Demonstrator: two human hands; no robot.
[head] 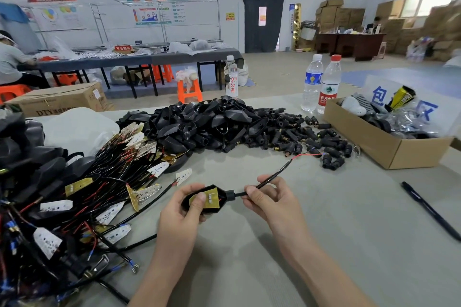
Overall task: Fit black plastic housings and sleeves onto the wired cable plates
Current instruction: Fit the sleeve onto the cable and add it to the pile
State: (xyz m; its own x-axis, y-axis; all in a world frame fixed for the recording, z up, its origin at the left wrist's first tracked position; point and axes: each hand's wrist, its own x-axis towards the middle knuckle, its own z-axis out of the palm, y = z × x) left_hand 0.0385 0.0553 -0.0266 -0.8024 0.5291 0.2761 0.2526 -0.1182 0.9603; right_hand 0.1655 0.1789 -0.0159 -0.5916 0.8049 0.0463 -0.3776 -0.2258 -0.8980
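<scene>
At six o'clock over the table (336, 227), the left hand (180, 212) curls its fingers (187, 189) round a black housing (220, 191) with a plate (209, 204) seated inside; the right hand (270, 198) pinches the cable (274, 175) at three o'clock. This unit seems nearly housed; many wired plates (104, 197) at nine o'clock and loose housings (212, 122) at twelve remain.

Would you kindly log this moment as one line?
left hand grips housing, thumb on plate | right hand pinches cable beside housing neck
</scene>
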